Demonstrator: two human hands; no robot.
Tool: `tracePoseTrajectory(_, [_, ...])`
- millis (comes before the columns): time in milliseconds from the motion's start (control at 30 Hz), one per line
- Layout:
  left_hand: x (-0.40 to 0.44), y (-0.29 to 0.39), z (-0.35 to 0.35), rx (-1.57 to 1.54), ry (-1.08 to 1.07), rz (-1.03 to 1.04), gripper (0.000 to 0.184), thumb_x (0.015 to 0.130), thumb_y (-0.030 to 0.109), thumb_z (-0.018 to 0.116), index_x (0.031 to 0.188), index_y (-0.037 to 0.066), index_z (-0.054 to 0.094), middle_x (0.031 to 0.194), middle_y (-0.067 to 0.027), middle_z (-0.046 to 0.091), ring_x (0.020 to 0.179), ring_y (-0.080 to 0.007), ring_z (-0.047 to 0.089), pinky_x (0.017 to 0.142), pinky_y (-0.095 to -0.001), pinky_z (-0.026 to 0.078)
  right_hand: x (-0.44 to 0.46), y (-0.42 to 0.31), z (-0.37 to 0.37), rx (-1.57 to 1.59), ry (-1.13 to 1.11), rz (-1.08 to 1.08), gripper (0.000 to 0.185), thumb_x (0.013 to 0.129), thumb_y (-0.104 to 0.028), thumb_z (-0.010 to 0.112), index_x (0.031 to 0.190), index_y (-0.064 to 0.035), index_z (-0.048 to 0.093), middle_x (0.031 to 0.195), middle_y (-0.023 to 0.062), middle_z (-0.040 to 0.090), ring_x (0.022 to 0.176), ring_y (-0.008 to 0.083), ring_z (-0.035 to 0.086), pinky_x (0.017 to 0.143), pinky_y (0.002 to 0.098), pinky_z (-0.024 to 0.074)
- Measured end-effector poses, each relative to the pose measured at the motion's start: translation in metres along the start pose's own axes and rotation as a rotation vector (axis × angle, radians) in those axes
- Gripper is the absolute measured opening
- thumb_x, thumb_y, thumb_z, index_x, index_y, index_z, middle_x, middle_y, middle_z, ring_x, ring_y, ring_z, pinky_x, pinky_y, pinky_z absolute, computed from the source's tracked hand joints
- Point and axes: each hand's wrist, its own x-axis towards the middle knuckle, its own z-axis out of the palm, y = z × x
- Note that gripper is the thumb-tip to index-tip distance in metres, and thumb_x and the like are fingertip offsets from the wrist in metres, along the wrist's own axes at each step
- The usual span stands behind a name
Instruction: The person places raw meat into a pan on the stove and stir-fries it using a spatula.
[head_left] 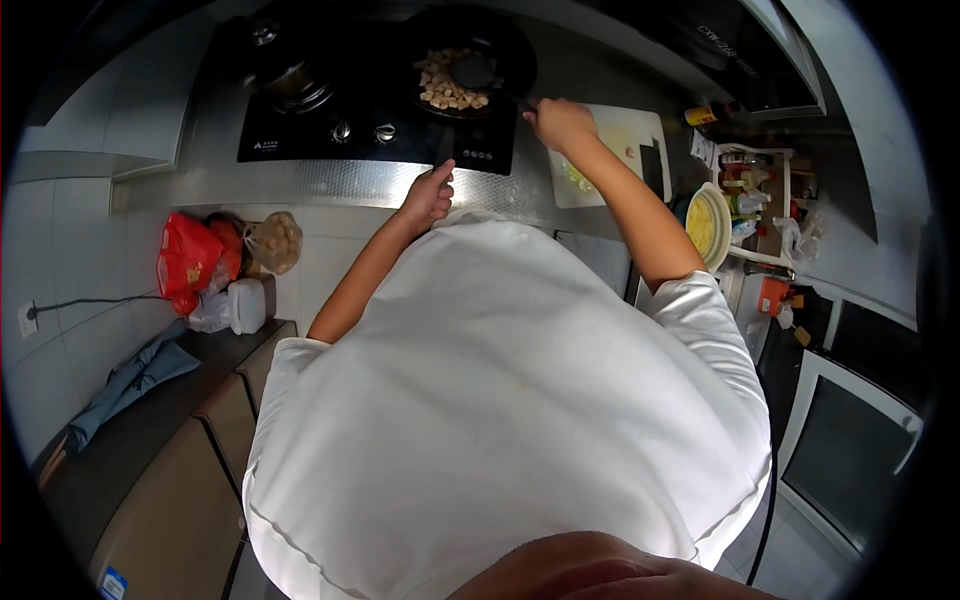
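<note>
Through my head view I count two hands at work over one stove [370, 105]. My left hand [430, 198] is closed around the single pan handle [446, 150], which points near; my right hand [563, 122] has its fingers wrapped around one spatula [472, 70]. The one pan [516, 62] sits on the stove's right side, holding many small pale food pieces [452, 88], too many to count, with the spatula's head among them. Two knobs [385, 132] show left of the handle. Right of the pan lie one cutting board [622, 125] and, nearer, one bowl [723, 225].
</note>
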Motion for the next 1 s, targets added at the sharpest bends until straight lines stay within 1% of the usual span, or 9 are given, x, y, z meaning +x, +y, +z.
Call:
tracePoseTrajectory(100, [0.003, -0.001, -0.002, -0.001, -0.01, -0.003, 0.036, 0.094, 0.046, 0.065, 0.09, 0.015, 0.047, 0.061, 0.0063, 0.036, 0.045, -0.0038, 0.024, 0.038, -0.0212, 0.016, -0.012, -0.01, -0.006, -0.07, -0.067, -0.021, 0.031, 0.096, -0.036, 0.056, 0.103, -0.0114, 0.073, 0.104, 0.016, 0.071, 0.098, 0.0323, 0.069, 0.081, 0.0434, 0.0551])
tracePoseTrajectory(200, [0.004, -0.003, -0.002, -0.01, -0.01, 0.0, 0.036, 0.094, 0.046, 0.064, 0.09, 0.015, 0.047, 0.061, 0.0064, 0.036, 0.044, -0.0037, 0.023, 0.038, -0.0213, 0.016, -0.011, -0.016, 0.004, -0.008, -0.088, -0.079, 0.028, 0.095, -0.032, 0.056, 0.098, -0.0094, 0.073, 0.102, 0.0159, 0.071, 0.095, 0.0322, 0.07, 0.08, 0.0439, 0.0552])
tracePoseTrajectory(267, [0.004, -0.005, -0.002, -0.007, -0.007, -0.005, 0.036, 0.095, 0.046, 0.064, 0.09, 0.015, 0.047, 0.061, 0.0064, 0.035, 0.044, -0.0037, 0.023, 0.038, -0.0214, 0.016, -0.013, -0.019, 0.008, -0.071, -0.067, -0.147, 0.023, 0.093, -0.021, 0.054, 0.095, -0.0068, 0.072, 0.101, 0.016, 0.072, 0.095, 0.0319, 0.07, 0.079, 0.0432, 0.0555])
tracePoseTrajectory(367, [0.004, -0.002, -0.001, -0.006, -0.009, -0.001, 0.036, 0.095, 0.046, 0.063, 0.09, 0.015, 0.046, 0.06, 0.0065, 0.035, 0.043, -0.0037, 0.022, 0.038, -0.0216, 0.016, -0.004, -0.015, 0.035, -0.086, 0.014, -0.216, 0.022, 0.092, -0.017, 0.053, 0.099, -0.0032, 0.069, 0.096, 0.0169, 0.072, 0.089, 0.0337, 0.071, 0.076, 0.0449, 0.0561])
tracePoseTrajectory(467, [0.005, -0.004, -0.002, -0.01, -0.003, 0.0, 0.035, 0.095, 0.045, 0.063, 0.091, 0.014, 0.046, 0.06, 0.0065, 0.036, 0.043, -0.0037, 0.022, 0.038, -0.0215, 0.016, -0.007, -0.021, 0.028, -0.091, -0.019, -0.219, 0.023, 0.09, -0.009, 0.049, 0.099, -0.0013, 0.069, 0.1, 0.0179, 0.073, 0.095, 0.0308, 0.071, 0.078, 0.0416, 0.0569])
tracePoseTrajectory(600, [0.003, -0.003, 0.0, -0.001, 0.006, 0.006, 0.036, 0.095, 0.046, 0.063, 0.091, 0.014, 0.047, 0.06, 0.0064, 0.036, 0.043, -0.0037, 0.023, 0.038, -0.0213, 0.016, -0.006, -0.023, 0.021, -0.11, -0.057, -0.222, 0.023, 0.09, -0.008, 0.049, 0.098, -0.0007, 0.069, 0.103, 0.0188, 0.072, 0.097, 0.0306, 0.071, 0.079, 0.0414, 0.0572])
tracePoseTrajectory(800, [0.004, -0.003, 0.0, -0.013, 0.011, -0.005, 0.036, 0.095, 0.045, 0.063, 0.091, 0.014, 0.047, 0.06, 0.0065, 0.035, 0.044, -0.0037, 0.022, 0.038, -0.0217, 0.015, 0.003, -0.006, 0.004, -0.089, -0.155, -0.144, 0.031, 0.093, -0.026, 0.057, 0.112, -0.0041, 0.069, 0.107, 0.0168, 0.071, 0.1, 0.0317, 0.069, 0.082, 0.0428, 0.0563])
tracePoseTrajectory(900, [0.001, 0.0, 0.004, 0.01, 0.028, -0.013, 0.034, 0.096, 0.047, 0.061, 0.087, 0.017, 0.047, 0.059, 0.008, 0.033, 0.043, -0.0035, 0.021, 0.038, -0.0212, 0.014, 0.02, 0.036, 0.011, 0.038, -0.035, -0.106, 0.039, 0.094, -0.04, 0.059, 0.126, -0.0197, 0.066, 0.112, 0.0096, 0.071, 0.107, 0.0293, 0.067, 0.087, 0.0428, 0.0539])
tracePoseTrajectory(1000, [0.002, -0.001, 0.002, 0.024, 0.022, 0.0, 0.035, 0.095, 0.048, 0.061, 0.087, 0.017, 0.047, 0.058, 0.0081, 0.033, 0.042, -0.0034, 0.021, 0.037, -0.0212, 0.013, 0.029, 0.06, 0.016, 0.196, -0.055, -0.087, 0.042, 0.094, -0.043, 0.06, 0.13, -0.0216, 0.064, 0.115, 0.0114, 0.07, 0.107, 0.031, 0.066, 0.087, 0.041, 0.0532])
